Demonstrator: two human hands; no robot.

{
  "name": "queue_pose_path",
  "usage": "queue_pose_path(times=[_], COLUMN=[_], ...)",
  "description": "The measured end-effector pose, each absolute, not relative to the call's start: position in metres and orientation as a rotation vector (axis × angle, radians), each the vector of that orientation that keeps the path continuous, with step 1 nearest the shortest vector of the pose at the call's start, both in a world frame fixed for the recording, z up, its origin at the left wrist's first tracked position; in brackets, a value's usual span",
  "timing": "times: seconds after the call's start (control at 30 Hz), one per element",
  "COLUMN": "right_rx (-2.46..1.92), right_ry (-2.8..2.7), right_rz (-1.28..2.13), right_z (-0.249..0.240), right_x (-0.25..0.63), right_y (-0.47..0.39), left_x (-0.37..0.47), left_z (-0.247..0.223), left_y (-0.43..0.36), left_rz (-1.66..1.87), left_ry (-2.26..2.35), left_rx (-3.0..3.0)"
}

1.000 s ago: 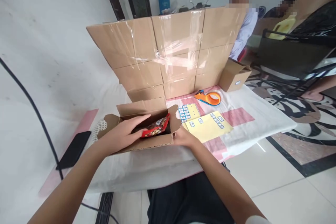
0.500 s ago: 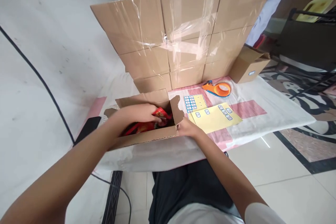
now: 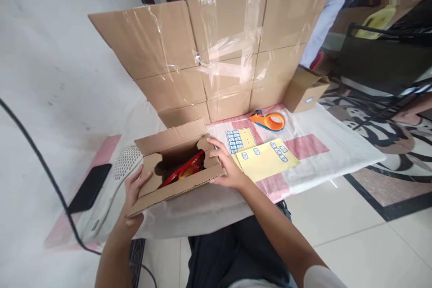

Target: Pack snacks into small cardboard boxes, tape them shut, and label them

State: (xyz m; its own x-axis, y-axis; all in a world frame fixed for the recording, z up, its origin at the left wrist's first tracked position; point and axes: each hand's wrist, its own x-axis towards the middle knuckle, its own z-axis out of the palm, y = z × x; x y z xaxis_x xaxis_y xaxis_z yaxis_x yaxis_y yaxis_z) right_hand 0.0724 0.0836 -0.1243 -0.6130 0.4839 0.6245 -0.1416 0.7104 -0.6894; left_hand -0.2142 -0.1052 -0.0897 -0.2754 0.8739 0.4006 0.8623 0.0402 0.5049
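An open cardboard box (image 3: 189,185) sits near the table's front edge, with a red and yellow packet (image 3: 189,168) lying inside. My left hand (image 3: 134,189) grips the box's left end, fingers over the side flap. At the right end, my right hand (image 3: 227,166) holds the box, its fingers on the folded-in flap. Just right of that hand lie yellow sheets (image 3: 263,164) with small blue-edged labels. An orange tape dispenser (image 3: 274,122) rests behind the sheets.
A tall taped cardboard panel (image 3: 229,49) stands behind the box. Another carton (image 3: 302,90) is at the back right. On the left are a black phone (image 3: 90,188) and a white perforated object (image 3: 126,162). A person's sleeve (image 3: 320,31) shows behind the panel.
My left hand has come out of the box and now holds its left end. My right hand has shifted onto the right flap. The box is tilted more, and the view has moved.
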Motion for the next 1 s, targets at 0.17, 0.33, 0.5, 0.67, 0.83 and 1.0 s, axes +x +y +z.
queue_pose_path(times=[0.17,0.33,0.5,0.67,0.83,1.0], right_rx=[-0.385,-0.516,-0.506,-0.558,-0.7,-1.441], right_ry=[-1.796,-1.821,-1.907,-2.031,-2.146,-1.635], right_rz=[0.966,1.092,1.154,0.831,0.628,0.204], right_z=[-0.12,-0.109,-0.099,-0.088,-0.096,-0.126], right_x=[0.068,0.07,0.074,0.077,0.12,0.202], right_y=[0.077,0.082,0.101,0.094,0.116,0.214], left_x=[-0.198,-0.186,-0.185,-0.177,-0.155,-0.138], left_z=[-0.101,-0.076,-0.077,-0.064,-0.046,-0.051], left_y=[-0.087,-0.07,-0.05,-0.047,-0.059,-0.049], left_rz=[1.278,1.347,1.324,1.265,0.781,0.597], left_ry=[2.199,2.1,1.961,2.183,2.499,2.517], left_rx=[1.651,1.35,1.314,1.668,2.096,2.252])
